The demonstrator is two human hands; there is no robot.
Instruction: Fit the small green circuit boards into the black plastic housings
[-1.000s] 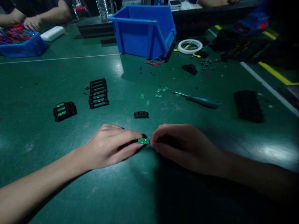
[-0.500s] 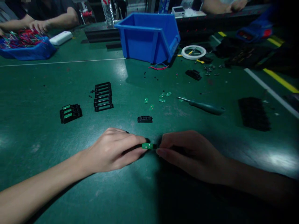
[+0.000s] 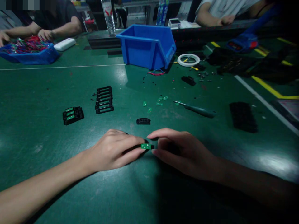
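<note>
Between its thumb and forefinger, my left hand [image 3: 119, 149] pinches a small green circuit board [image 3: 146, 146], which seems to sit in a black plastic part mostly hidden by the fingers. At the board's right end is my right hand [image 3: 182, 152], forefinger and thumb apart; whether the thumb touches the part I cannot tell. Just beyond the hands lies a black plastic housing [image 3: 143, 121]. Several loose green boards [image 3: 149, 110] are scattered behind it. To the left, black housings fitted with green boards [image 3: 73, 115] stand side by side, near a black slotted frame [image 3: 104, 100].
A green-handled screwdriver [image 3: 201, 110] lies right of the loose boards, with a black block [image 3: 243, 116] farther right. Behind are a blue bin [image 3: 144, 51], a white tape ring [image 3: 188, 60] and a blue tray of wires [image 3: 30, 57]. Two other people sit across the table.
My right forefinger has lifted away from the thumb, opening the pinch at the board's right end. My left hand keeps its hold. The camera view has shifted slightly.
</note>
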